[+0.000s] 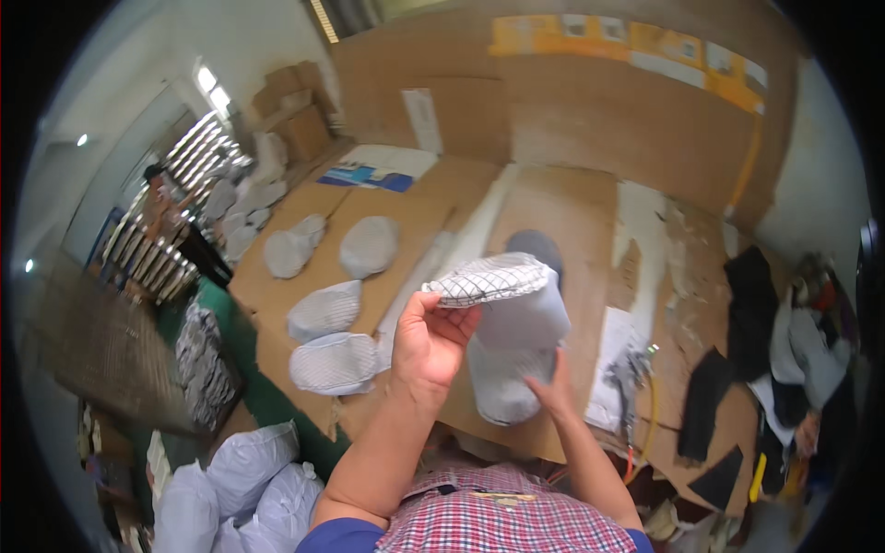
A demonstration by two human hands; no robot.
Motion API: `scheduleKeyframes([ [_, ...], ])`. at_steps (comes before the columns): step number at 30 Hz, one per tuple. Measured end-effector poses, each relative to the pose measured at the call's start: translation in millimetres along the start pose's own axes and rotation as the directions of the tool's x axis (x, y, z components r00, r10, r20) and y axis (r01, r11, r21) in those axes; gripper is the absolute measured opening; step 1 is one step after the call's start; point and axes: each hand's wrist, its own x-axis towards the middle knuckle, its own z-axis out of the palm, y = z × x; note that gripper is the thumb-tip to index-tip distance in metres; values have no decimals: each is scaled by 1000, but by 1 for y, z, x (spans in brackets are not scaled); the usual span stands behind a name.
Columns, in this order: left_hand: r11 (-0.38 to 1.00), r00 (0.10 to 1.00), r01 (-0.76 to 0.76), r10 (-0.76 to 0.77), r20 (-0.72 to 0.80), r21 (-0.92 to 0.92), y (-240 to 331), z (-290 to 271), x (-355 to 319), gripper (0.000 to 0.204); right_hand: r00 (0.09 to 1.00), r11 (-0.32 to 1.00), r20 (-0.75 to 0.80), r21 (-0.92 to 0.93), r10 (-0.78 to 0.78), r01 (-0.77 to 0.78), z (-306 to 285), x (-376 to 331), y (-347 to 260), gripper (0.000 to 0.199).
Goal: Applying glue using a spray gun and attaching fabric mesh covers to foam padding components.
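Brown cardboard point(415, 217) covers the table point(576, 207) and back wall point(636, 120) in the one head view I watch. I see the left hand point(427, 343) pinching one white pad point(489, 279) by its end, up above the table; it is long and puffy, with thin black crossed lines. The right hand point(556, 392) has its thumb and fingers spread, touching one bumpy grey pad point(502, 392) on the table. Off to the left I count four spots of pale pads point(334, 362), one maybe doubled up. Yellow strips point(525, 35) with white labels point(613, 29) cross the wall, too blurry to read.
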Motion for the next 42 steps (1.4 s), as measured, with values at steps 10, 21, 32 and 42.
scheduleKeyframes([
  [10, 894, 913, -403, 406, -27, -194, 227, -103, 24, 19, 909, 833, -45, 421, 415, -359, -80, -25, -28, 73],
  [21, 847, 749, -455, 531, -396, 274, 405, -280, 184, 92, 947, 910, -200, 382, 252, -162, -63, 10, -119, 68],
  [32, 543, 908, 342, -400, -121, 767, -1, -237, 206, 36, 832, 869, -290, 306, 474, -388, -28, 9, -14, 71],
  [42, 176, 971, 121, -226, -79, 977, -86, -153, 218, 25, 874, 792, -278, -585, -399, 175, -38, 40, -42, 57],
])
